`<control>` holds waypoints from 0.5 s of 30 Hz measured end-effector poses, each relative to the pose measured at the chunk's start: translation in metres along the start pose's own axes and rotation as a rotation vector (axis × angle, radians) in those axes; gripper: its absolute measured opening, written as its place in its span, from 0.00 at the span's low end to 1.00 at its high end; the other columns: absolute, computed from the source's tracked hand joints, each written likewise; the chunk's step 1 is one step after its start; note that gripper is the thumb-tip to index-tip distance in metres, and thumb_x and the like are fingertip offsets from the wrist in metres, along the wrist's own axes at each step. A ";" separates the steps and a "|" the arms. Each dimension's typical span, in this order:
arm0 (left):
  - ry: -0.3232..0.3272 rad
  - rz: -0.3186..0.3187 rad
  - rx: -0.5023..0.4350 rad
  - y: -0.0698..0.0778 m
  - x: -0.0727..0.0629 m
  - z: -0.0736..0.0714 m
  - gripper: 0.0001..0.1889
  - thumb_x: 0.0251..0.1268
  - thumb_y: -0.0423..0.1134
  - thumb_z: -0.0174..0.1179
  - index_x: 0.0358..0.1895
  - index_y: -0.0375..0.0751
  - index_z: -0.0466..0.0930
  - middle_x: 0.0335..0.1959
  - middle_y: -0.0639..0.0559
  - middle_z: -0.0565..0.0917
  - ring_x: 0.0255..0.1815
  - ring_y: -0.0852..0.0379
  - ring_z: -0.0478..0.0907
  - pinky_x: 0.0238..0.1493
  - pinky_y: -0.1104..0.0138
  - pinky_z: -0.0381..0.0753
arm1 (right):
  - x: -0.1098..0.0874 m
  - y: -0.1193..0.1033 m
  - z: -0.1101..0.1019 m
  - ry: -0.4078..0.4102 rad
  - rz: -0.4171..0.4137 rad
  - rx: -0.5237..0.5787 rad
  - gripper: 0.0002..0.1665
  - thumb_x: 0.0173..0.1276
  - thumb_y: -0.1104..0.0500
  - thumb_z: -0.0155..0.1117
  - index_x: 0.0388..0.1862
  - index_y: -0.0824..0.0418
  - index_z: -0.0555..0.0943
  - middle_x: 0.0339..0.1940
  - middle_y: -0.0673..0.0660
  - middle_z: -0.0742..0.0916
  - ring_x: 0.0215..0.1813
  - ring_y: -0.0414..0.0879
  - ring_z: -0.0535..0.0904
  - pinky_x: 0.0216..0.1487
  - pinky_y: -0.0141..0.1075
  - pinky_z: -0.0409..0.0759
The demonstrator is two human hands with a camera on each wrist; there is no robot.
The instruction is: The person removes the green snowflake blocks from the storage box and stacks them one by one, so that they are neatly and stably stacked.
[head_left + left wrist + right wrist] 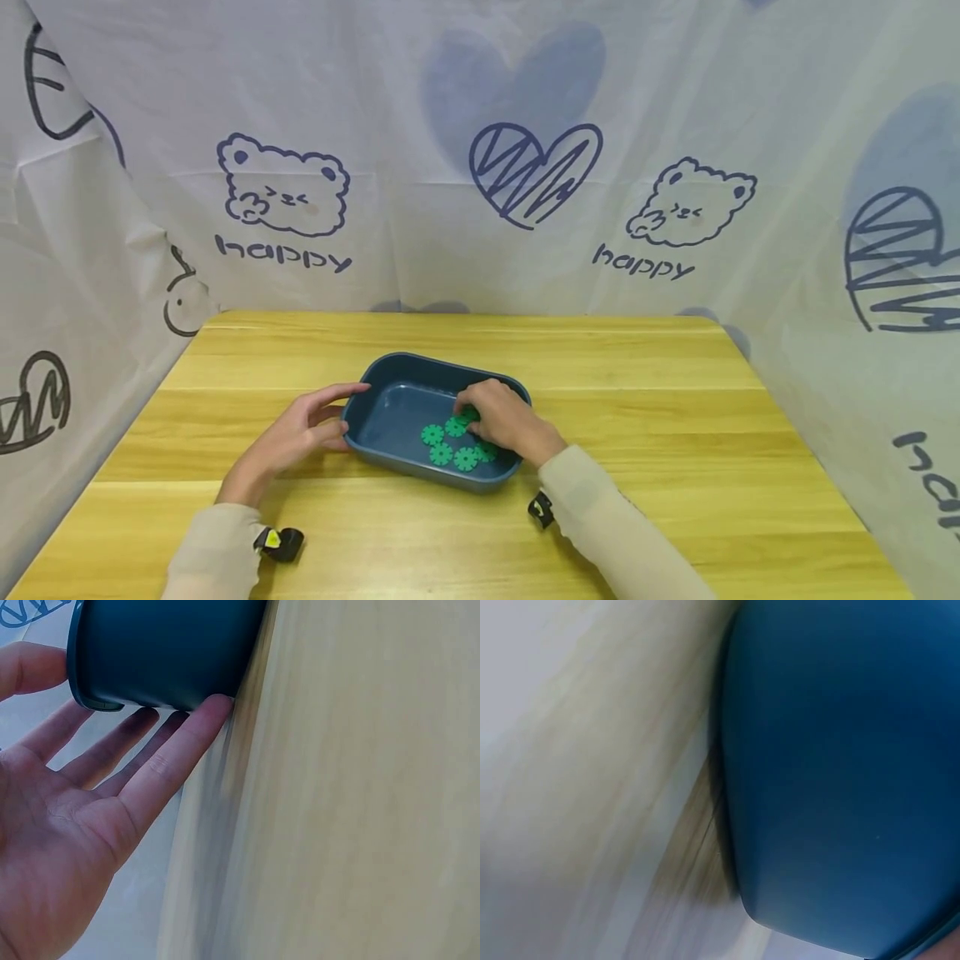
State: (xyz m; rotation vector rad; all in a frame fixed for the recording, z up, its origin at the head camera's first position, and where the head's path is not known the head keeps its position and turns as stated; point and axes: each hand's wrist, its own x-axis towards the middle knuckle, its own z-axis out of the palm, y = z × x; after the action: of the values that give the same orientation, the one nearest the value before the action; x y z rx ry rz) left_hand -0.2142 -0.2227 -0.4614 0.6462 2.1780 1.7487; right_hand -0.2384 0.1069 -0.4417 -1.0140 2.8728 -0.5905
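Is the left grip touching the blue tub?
Touching. In the left wrist view, the left grip has fingertips against the outside of the blue tub.

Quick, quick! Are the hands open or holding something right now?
Left hand: open, touching the end of the box.
Right hand: down at the green discs; can't tell if it's holding one.

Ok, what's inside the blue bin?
The blue bin holds green notched discs toward its right end. The right hand covers some, so whatever lies beneath it can't be seen.
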 end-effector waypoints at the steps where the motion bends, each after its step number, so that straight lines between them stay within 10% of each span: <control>1: 0.000 0.000 0.002 0.000 0.000 0.000 0.30 0.73 0.25 0.51 0.77 0.28 0.61 0.76 0.25 0.62 0.55 0.50 0.85 0.48 0.59 0.91 | 0.000 0.000 0.000 0.000 -0.001 0.000 0.13 0.65 0.68 0.74 0.49 0.60 0.89 0.50 0.58 0.91 0.56 0.53 0.87 0.58 0.44 0.88; 15: -0.003 0.010 0.011 -0.001 0.001 -0.001 0.30 0.72 0.25 0.51 0.76 0.27 0.61 0.77 0.24 0.62 0.56 0.51 0.85 0.48 0.56 0.91 | 0.001 0.003 0.000 -0.022 -0.022 -0.004 0.16 0.66 0.63 0.75 0.53 0.59 0.88 0.56 0.56 0.90 0.61 0.52 0.84 0.62 0.45 0.85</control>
State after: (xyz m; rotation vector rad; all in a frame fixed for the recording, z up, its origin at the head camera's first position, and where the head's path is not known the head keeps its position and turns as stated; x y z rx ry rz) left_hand -0.2156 -0.2229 -0.4626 0.6634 2.1869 1.7409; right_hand -0.2405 0.1083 -0.4426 -1.0466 2.8494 -0.5712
